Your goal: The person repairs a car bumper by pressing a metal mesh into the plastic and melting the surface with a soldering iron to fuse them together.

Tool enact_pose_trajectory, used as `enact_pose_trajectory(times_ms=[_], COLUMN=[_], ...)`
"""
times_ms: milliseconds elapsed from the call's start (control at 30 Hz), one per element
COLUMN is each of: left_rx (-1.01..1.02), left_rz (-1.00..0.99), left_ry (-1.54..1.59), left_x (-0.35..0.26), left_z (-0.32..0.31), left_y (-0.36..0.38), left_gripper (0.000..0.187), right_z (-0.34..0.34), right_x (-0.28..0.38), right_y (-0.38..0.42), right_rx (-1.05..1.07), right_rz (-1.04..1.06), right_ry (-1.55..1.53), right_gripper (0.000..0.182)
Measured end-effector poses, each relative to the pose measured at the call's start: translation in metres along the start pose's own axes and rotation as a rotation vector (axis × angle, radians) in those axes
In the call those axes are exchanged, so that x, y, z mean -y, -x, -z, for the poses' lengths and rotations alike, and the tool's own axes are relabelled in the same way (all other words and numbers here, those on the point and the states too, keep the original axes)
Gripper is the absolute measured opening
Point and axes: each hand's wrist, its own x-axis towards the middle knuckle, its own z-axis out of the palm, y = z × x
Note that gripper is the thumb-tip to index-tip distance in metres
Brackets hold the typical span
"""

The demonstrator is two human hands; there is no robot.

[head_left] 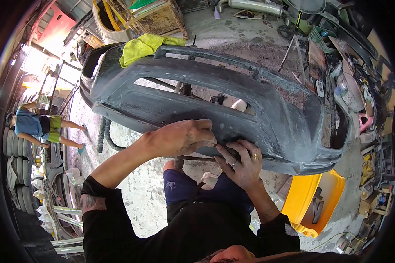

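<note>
The left hand (186,136) and right hand (242,164), fingers bent, sit close together at the near edge of the grey bumper (241,129) stretched across in front, their grip impossible to tell; uneven pressure could mar its surface.

Strong white light comes in from ten o'clock — so bright that the pink panel (57,27) there looks washed out. Over at three o'clock it is dimmer. A soft dark shadow lies on the gray bumper (226,120) beside the left hand (186,136). The middle looks fairly clear. Black fills the corners, and things near the round edge look bent — and a bit fuzzy.
</note>
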Motion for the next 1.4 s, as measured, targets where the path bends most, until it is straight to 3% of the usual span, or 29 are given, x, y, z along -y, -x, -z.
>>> enact_pose_trajectory(times_ms=[167,300,400,467,567,900,967,1200,1400], left_rx=[0.122,0.032,0.042,-0.111,-0.063,-0.058,0.032,0.015,0.053], left_rz=[0.071,-0.040,-0.011,-0.100,0.039,0.008,0.062,0.000,0.102], left_ry=[-0.241,-0.299,-0.161,-0.083,-0.008,-0.023,0.009,0.093,0.107], left_x=[-0.015,-0.007,-0.002,0.002,-0.008,0.000,0.002,0.005,-0.005], left_z=[0.003,-0.004,-0.004,-0.005,0.003,0.002,0.005,0.004,0.005], left_y=[0.002,0.006,0.004,0.003,0.008,-0.001,-0.002,-0.011,-0.010], left_gripper=[0.043,0.039,0.035,0.030,0.025,0.022,0.016,0.023,0.020], right_z=[0.002,0.002,0.002,0.002,0.003,-0.001,-0.001,-0.001,-0.002], right_x=[0.002,0.002,0.004,0.006,0.004,0.002,0.001,-0.002,-0.003], right_y=[0.000,0.000,-0.002,-0.004,-0.003,0.001,0.001,0.004,0.003], right_rx=[0.015,0.013,0.002,-0.013,0.011,-0.016,-0.024,-0.038,-0.034], right_rz=[-0.032,-0.035,-0.039,-0.124,-0.103,-0.094,-0.087,-0.014,0.015], right_ry=[0.020,0.023,0.008,-0.004,0.007,0.003,-0.003,-0.013,-0.001], right_gripper=[0.050,0.050,0.055,0.061,0.064,0.057,0.055,0.054,0.054])
